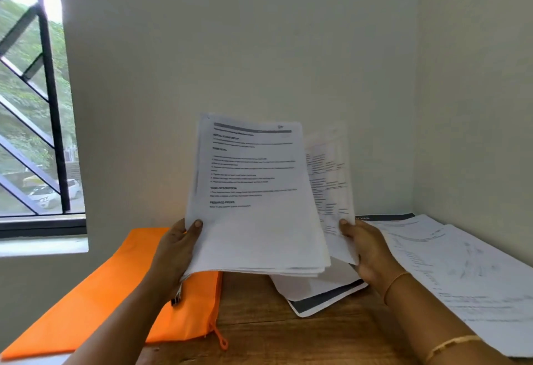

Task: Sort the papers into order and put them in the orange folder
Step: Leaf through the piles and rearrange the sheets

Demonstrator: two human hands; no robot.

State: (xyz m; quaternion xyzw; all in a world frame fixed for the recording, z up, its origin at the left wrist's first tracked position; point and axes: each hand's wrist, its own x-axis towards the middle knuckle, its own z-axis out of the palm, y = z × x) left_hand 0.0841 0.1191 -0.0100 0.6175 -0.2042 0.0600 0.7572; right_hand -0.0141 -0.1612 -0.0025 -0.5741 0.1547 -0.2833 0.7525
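My left hand (177, 246) grips the lower left edge of a stack of printed papers (253, 191), held upright above the table with the thumb on the front page. My right hand (364, 246) pinches a single printed sheet (331, 180) that stands just behind and to the right of the stack. The orange folder (115, 292) lies flat on the left of the wooden table (288, 333), its zipper pull near the front edge. More papers (320, 289) lie on the table beneath my hands.
Several loose printed sheets (461, 266) spread across the right side of the table, up against the corner walls. A barred window (34, 105) is at the left. A small dark clip (176, 299) lies on the folder.
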